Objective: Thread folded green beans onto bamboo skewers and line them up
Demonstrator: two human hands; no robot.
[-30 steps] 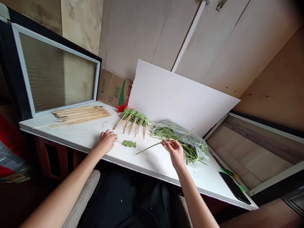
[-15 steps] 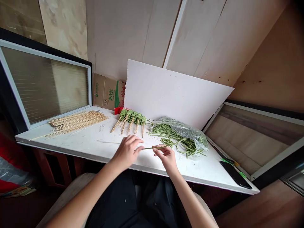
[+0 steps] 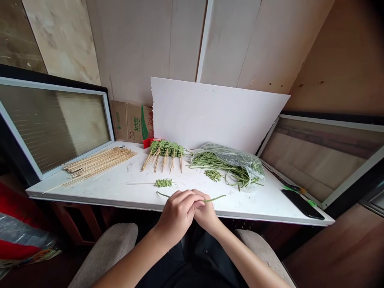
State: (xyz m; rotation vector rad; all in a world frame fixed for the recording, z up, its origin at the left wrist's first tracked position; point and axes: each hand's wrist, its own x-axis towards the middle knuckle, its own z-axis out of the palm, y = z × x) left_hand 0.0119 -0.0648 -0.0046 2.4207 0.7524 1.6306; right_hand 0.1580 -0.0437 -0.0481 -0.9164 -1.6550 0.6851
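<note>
My left hand [image 3: 180, 210] and my right hand [image 3: 205, 212] meet at the table's front edge, both closed on one long green bean [image 3: 216, 198]. One end of the bean sticks out to the left, the other to the right. Just beyond my hands lies a skewer with folded green bean [image 3: 163, 183] threaded on it. Finished-looking bean skewers [image 3: 167, 149] are piled further back, their sticks pointing forward. Long beans [image 3: 207, 160] spill from a clear plastic bag [image 3: 232, 156] at the right. A small heap of short bean pieces [image 3: 213, 175] lies in front of it.
Bare wooden skewers [image 3: 100, 162] lie in a bundle on the left of the white table [image 3: 120, 196]. A black phone [image 3: 303, 204] and scissors with green handles [image 3: 312, 203] are at the right. Behind stand a cardboard box [image 3: 132, 122] and a white board [image 3: 216, 114].
My hands have come together along the bean and nearer to me. The skewer with folded bean, hidden before behind my left hand, now shows. The view has shifted.
</note>
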